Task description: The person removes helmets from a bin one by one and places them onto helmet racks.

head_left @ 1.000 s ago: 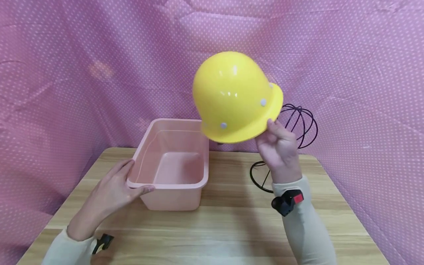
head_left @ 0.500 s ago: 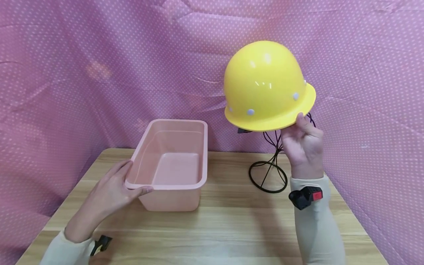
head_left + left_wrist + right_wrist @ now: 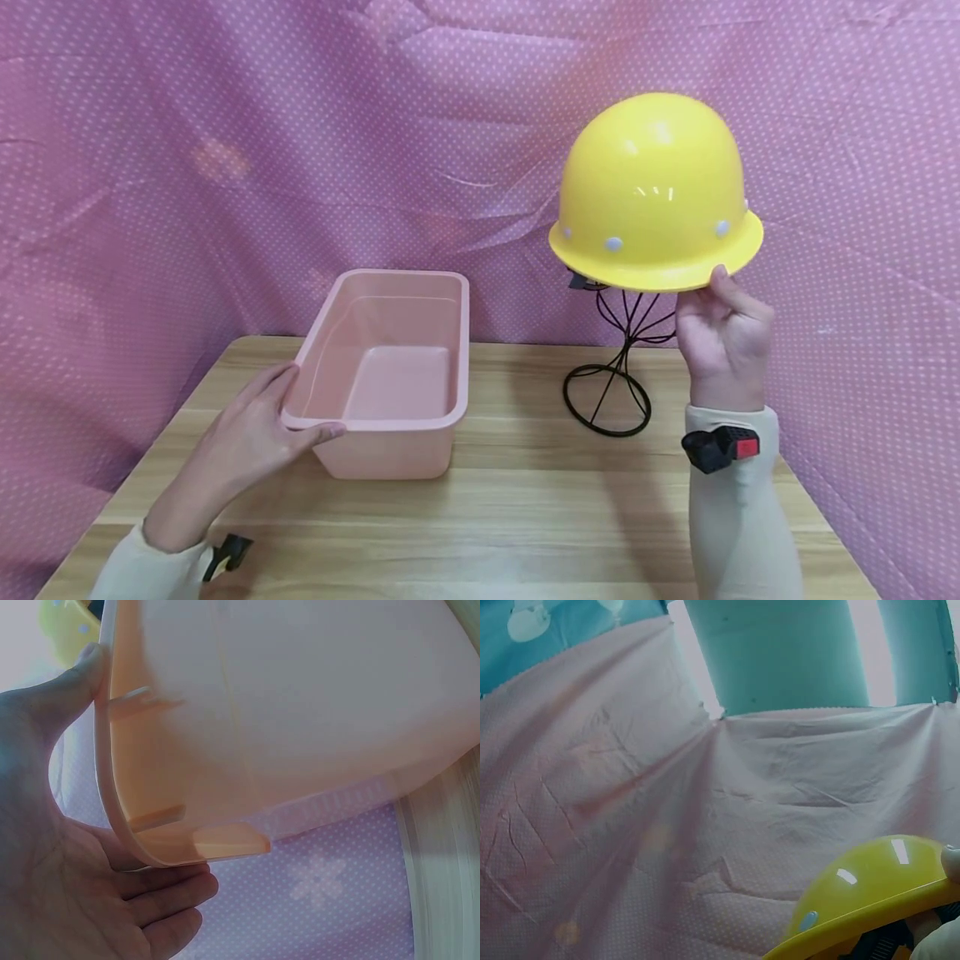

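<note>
My right hand (image 3: 723, 346) pinches a yellow hard hat (image 3: 652, 183) by its brim, thumb on the outer edge and the other fingers mostly hidden beneath. The hat is dome up, above and in front of a black wire stand (image 3: 618, 367), whose upper part it hides. In the right wrist view the hard hat (image 3: 877, 885) shows at lower right with dark lining under the brim. My left hand (image 3: 247, 433) grips the near left corner of a pink plastic bin (image 3: 390, 450). In the left wrist view its thumb (image 3: 88, 667) lies against the rim and several fingers are at the corner.
The bin and the wire stand rest on a wooden table (image 3: 510, 517). Pink dotted cloth (image 3: 337, 125) hangs behind the table and along both sides. Each forearm wears a small black camera, the right one (image 3: 720, 448) with a red patch.
My right hand has carried the hard hat rightward, from beside the bin to over the wire stand, and the hat has levelled out. My left hand stays at the bin's corner.
</note>
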{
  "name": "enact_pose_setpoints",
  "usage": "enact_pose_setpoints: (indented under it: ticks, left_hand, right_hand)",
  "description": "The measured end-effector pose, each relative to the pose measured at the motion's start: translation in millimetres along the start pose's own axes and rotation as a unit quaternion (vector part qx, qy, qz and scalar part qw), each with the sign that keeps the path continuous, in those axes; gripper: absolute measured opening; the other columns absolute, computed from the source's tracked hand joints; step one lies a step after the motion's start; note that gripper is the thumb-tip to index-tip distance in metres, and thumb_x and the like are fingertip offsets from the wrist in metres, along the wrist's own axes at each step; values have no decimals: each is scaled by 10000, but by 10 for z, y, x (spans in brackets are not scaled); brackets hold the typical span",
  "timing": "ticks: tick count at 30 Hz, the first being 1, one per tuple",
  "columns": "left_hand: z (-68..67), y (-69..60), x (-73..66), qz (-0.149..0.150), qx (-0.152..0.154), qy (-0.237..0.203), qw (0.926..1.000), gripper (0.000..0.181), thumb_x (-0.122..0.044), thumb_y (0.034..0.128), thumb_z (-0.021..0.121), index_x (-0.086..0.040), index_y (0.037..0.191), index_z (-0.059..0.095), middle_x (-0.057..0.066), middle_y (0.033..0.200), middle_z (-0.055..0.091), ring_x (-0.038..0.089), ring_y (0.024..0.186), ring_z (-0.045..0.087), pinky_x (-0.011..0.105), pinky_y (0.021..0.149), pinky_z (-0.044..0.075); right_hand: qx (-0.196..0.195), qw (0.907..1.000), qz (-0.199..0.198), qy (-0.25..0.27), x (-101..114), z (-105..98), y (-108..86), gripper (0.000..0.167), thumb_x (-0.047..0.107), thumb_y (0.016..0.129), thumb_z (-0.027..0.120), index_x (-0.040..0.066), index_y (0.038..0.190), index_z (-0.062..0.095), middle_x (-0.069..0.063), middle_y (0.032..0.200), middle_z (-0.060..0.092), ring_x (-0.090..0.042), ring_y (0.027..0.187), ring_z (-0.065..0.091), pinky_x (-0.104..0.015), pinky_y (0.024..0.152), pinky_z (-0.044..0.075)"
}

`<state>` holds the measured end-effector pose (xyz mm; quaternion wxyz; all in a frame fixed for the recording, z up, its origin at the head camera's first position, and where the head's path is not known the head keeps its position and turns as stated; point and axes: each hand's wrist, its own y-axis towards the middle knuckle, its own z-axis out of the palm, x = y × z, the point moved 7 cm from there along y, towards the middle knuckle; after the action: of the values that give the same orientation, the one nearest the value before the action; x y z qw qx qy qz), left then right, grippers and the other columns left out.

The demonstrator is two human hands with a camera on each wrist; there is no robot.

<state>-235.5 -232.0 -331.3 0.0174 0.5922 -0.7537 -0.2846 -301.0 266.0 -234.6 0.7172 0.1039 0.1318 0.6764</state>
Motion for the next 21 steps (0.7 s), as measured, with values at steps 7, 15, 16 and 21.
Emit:
enact_pose_setpoints:
  ticks: [7, 15, 16, 21]
  left_hand:
    - [1, -16, -8, -19, 43, -14, 10000, 956, -645, 761, 788, 10, 1402, 517, 235, 1367, 559, 447, 1243, 557, 692, 941, 474]
    - [-1, -25, -9, -73, 130, 1, 9999, 963, -653, 764, 780, -2, 1419, 508, 218, 1395, 545, 442, 1260, 548, 700, 931, 475]
    - [-1, -25, -10, -80, 140, 8, 9999, 964, -656, 765, 778, -5, 1422, 506, 216, 1398, 543, 442, 1263, 546, 703, 931, 474]
    - [-2, -25, -9, -137, 220, 45, 9997, 970, -665, 772, 766, -11, 1433, 492, 214, 1411, 531, 445, 1276, 537, 712, 934, 468]
  right_hand:
    - [124, 9998, -89, 145, 137, -45, 3, 697, -275, 846, 364, 0, 1483, 441, -162, 1449, 575, -300, 1345, 557, -371, 1238, 356]
    - [-64, 9997, -122, 180, 197, -202, -40, 731, -294, 836, 323, 23, 1485, 436, -125, 1460, 559, -248, 1373, 527, -352, 1236, 356]
    - [-89, 9997, -135, 159, 200, -223, -44, 732, -297, 836, 319, 21, 1486, 434, -124, 1461, 559, -244, 1372, 527, -351, 1235, 358]
    - [-154, 9997, -147, 147, 208, -315, -59, 754, -309, 821, 301, 22, 1486, 434, -104, 1482, 551, -204, 1410, 501, -336, 1238, 349]
